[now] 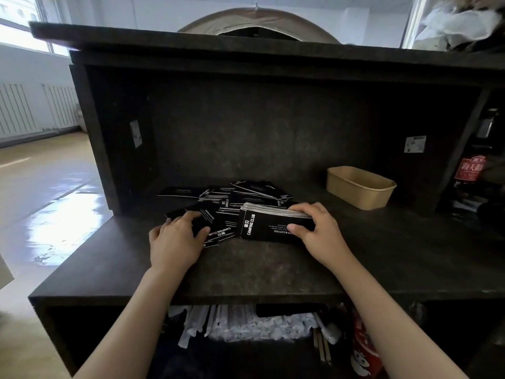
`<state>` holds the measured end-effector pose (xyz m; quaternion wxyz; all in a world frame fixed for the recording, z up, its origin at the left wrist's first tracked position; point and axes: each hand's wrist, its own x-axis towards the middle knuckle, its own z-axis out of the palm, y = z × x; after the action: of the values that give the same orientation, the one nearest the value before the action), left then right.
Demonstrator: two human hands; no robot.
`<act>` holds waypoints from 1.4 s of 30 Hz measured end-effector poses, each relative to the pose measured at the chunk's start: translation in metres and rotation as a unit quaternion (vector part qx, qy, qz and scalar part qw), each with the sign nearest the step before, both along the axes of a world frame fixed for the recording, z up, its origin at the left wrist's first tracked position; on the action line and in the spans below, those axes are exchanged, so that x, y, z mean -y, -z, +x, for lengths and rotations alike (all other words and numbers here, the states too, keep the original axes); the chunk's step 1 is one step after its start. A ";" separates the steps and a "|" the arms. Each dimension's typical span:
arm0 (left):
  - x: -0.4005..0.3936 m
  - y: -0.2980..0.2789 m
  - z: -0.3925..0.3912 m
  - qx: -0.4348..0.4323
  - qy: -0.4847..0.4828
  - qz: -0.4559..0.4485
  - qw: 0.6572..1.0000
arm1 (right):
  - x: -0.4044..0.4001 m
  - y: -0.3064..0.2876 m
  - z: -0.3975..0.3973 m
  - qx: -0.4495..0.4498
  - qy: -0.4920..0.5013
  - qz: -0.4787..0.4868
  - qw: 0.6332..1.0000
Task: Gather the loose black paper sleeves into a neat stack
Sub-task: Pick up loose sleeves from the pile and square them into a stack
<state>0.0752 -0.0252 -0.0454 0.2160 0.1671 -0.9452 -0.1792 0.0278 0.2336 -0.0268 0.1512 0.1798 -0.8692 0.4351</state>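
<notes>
A thick stack of black paper sleeves [266, 224] printed "CAMPING CLUB" stands on edge on the dark shelf [262, 269]. My right hand [314, 231] grips its right end, thumb in front and fingers over the top. To its left and behind lies a loose, overlapping heap of black sleeves [232, 199]. My left hand [176, 239] holds a few of the nearest loose sleeves [210, 228], fingers on top and thumb at their near edge.
A tan paper tray [360, 187] sits at the back right of the shelf. The shelf is boxed in by dark side walls and a top board. Wrapped straws [246, 324] and a red can [363, 348] lie in the compartment below.
</notes>
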 end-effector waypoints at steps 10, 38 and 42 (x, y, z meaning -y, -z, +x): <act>-0.006 -0.001 0.002 0.039 0.055 -0.034 0.997 | -0.001 -0.002 0.004 0.003 0.000 0.012 1.000; 0.038 -0.020 0.033 -0.206 0.062 -0.068 0.974 | 0.000 -0.005 0.005 0.036 -0.018 0.000 0.999; 0.040 -0.021 0.034 -0.284 0.040 0.120 0.950 | 0.000 -0.005 0.005 0.046 -0.024 -0.007 0.999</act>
<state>0.1093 -0.0654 -0.0248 0.4466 0.0961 -0.8219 -0.3402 0.0330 0.2340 -0.0222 0.1019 0.1797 -0.8676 0.4523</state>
